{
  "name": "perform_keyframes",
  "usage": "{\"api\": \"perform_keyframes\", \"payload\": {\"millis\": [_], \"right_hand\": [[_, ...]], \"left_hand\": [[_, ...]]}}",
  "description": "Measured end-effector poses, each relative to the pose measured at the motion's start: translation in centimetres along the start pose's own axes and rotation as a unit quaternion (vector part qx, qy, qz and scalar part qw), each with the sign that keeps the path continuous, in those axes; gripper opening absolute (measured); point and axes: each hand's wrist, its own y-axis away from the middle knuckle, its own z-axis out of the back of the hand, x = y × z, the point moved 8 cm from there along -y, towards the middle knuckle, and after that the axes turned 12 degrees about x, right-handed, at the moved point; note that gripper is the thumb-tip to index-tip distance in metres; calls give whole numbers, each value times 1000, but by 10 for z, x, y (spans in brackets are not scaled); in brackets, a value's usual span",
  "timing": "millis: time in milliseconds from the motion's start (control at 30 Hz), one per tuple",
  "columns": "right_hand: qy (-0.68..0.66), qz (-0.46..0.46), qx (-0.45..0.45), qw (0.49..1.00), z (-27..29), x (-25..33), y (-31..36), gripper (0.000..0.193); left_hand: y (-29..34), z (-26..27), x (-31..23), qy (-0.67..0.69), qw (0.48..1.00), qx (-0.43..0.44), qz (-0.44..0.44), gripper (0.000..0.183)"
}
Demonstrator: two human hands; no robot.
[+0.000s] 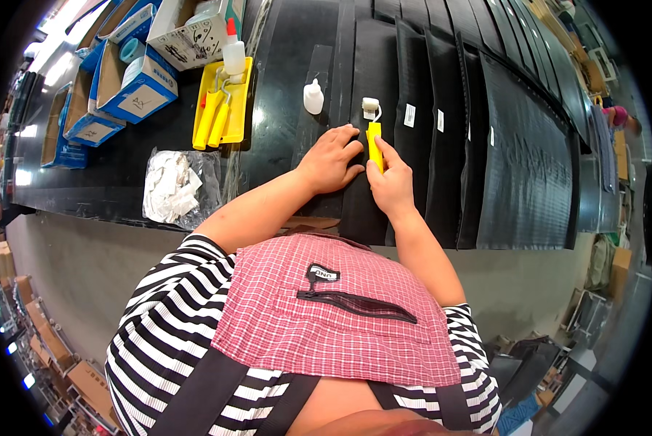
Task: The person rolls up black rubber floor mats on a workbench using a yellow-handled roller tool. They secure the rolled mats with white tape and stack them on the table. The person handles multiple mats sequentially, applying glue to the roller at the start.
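My right hand (393, 183) grips the yellow handle of a small roller (374, 134), whose white roller head rests on a black strip (373, 80) on the dark worktable. My left hand (331, 158) lies flat beside it on the left, fingers spread, pressing on the black strip. A small white squeeze bottle (313, 97) stands just beyond my left hand.
A yellow tray (237, 116) with two more yellow-handled rollers and a red-capped bottle (233, 51) sits at the left. A clear bag of white pieces (172, 186) lies near the table's front edge. Blue-and-white boxes (133, 80) stand far left. Overlapping black sheets (522, 160) cover the right.
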Motion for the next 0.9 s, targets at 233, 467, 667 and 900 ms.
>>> {"api": "perform_keyframes", "payload": {"millis": [233, 467, 667, 900], "right_hand": [[-18, -5, 11, 1000, 1, 4, -20, 53], [-68, -51, 51, 995, 24, 7, -34, 54], [-107, -32, 53, 992, 22, 12, 5, 52], [-19, 26, 7, 999, 9, 3, -7, 51]], "left_hand": [[3, 12, 1, 1, 1000, 6, 6, 41], [-2, 7, -4, 11, 1000, 7, -3, 41], [1, 7, 0, 16, 1000, 5, 10, 42], [1, 4, 0, -3, 1000, 10, 11, 43]]}}
